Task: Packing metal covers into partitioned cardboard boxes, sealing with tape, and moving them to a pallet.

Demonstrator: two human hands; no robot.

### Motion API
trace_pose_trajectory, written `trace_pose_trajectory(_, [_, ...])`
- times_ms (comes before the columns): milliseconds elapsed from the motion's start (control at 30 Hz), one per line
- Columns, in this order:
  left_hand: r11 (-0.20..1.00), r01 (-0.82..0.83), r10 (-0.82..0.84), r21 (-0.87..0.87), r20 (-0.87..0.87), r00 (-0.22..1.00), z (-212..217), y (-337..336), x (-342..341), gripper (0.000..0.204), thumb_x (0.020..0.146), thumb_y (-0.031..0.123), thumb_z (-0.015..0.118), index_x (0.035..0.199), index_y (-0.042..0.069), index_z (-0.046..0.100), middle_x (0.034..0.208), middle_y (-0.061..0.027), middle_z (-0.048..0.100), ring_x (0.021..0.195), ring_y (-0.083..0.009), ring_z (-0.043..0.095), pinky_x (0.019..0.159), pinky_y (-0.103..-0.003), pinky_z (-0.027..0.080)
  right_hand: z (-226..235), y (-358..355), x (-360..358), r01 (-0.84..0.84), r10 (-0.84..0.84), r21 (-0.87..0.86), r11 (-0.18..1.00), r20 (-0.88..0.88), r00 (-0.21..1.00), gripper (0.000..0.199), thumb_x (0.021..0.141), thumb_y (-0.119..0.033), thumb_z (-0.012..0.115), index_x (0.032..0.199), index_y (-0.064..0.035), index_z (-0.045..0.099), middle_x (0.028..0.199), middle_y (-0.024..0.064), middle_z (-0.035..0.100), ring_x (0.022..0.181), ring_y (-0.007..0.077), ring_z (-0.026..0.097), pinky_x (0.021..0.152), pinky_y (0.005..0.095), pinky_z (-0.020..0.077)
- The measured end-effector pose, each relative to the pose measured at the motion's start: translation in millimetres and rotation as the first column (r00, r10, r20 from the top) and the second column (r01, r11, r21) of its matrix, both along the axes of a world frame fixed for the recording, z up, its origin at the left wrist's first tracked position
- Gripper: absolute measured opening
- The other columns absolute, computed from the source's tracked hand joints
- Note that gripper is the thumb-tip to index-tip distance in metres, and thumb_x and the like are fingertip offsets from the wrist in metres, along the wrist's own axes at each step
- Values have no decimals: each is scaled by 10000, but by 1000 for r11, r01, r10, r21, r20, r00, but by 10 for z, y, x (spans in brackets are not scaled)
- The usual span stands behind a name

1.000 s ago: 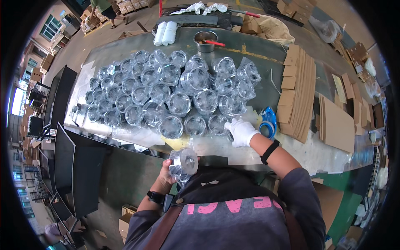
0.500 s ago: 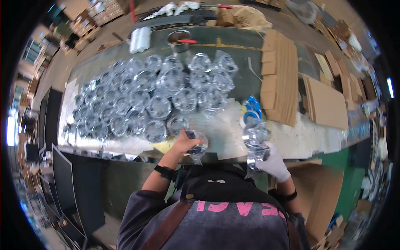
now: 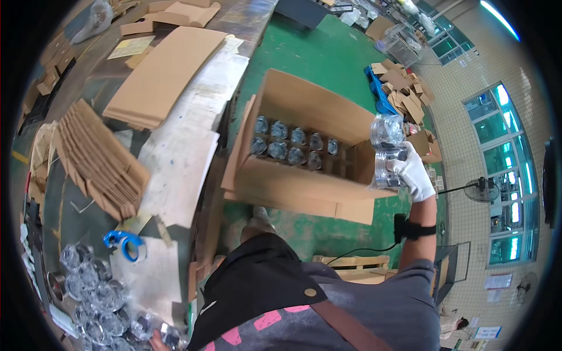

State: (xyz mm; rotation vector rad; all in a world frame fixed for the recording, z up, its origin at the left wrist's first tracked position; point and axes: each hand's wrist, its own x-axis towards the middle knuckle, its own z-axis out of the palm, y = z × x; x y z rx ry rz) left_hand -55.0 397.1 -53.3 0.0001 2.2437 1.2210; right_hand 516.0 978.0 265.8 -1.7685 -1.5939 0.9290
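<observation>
Clutching wrapped parts (image 3: 386, 132), right grip (image 3: 413, 174) hovers beside raised carton flaps (image 3: 322, 108), cardboard sheets (image 3: 167, 76) opposite; left grip (image 3: 158, 341) unclear.

A head-worn fisheye faces down, apron (image 3: 257, 266) close below, open carton (image 3: 298, 190) farther off

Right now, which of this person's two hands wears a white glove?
The right hand, holding clear-plastic-wrapped round pieces near the open brown cardboard box. The left hand, beside other wrapped pieces at the lower edge, shows bare skin.

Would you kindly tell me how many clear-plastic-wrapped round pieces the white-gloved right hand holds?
2: an upper wrapped piece and a lower wrapped piece in the right hand; more may be hidden.
</observation>
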Motion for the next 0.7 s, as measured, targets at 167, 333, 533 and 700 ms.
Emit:
trace_pose_trajectory(167, [989,136,-140,57,76,987,779,1458,575,865,739,477,754,1331,-73,446,1217,-221,571,1100,-287,552,994,-388,387,-957,1432,1082,-18,183,-430,902,346,920,564,652,-189,753,1165,-18,595,1011,101,675,893,181,651,811,318,534])
trace_pose_trajectory(333, [954,282,-294,104,140,945,1737,2954,1454,903,713,471,777,1348,-66,424,1223,-215,565,1112,-285,548,998,-390,388,-2265,2293,1466,222,343,-705,673,563,752,734,661,-348,765,1290,-57,526,1166,192,640,1025,334,644,833,417,548])
trace_pose_trajectory(533, [868,455,-490,198,199,849,2536,4742,2463,953,683,464,804,1368,-58,397,1231,-207,559,1127,-283,544,1002,-392,390,-3115,2271,1911,133,295,-577,805,586,755,926,578,-353,795,1353,3,434,1265,249,570,1170,355,564,982,378,471])
trace_pose_trajectory(700, [743,583,-663,327,250,705,2756,5796,2997,997,658,457,827,1385,-52,374,1237,-201,553,1139,-281,540,1005,-393,391,-3377,2202,1985,146,280,-608,780,549,788,896,584,-353,793,1333,6,455,1217,278,584,1149,369,575,969,383,473])
